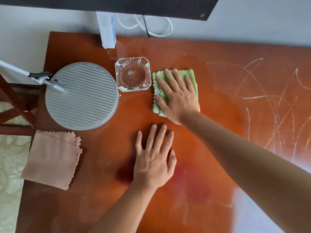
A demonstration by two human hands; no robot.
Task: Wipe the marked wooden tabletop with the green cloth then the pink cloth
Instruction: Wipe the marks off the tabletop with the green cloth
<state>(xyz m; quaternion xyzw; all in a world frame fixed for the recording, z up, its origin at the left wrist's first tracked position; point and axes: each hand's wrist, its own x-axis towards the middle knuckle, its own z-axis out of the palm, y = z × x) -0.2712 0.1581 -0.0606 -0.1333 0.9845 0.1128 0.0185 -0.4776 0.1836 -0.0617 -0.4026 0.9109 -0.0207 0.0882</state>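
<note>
A folded green cloth (191, 76) lies on the wooden tabletop (218, 105), just right of a glass ashtray. My right hand (176, 96) presses flat on it with straight, spread fingers, covering most of the cloth. My left hand (154, 157) rests flat on the bare wood nearer to me, fingers spread, holding nothing. White scribbled marks (262, 98) cover the right part of the tabletop. A folded pink cloth (52, 158) lies at the table's near left edge, away from both hands.
A square glass ashtray (133, 74) stands left of the green cloth. A round grey lamp base (82, 96) with a metal arm sits at the left. A white and blue box (107, 29) stands at the back edge, below a dark monitor (117, 4).
</note>
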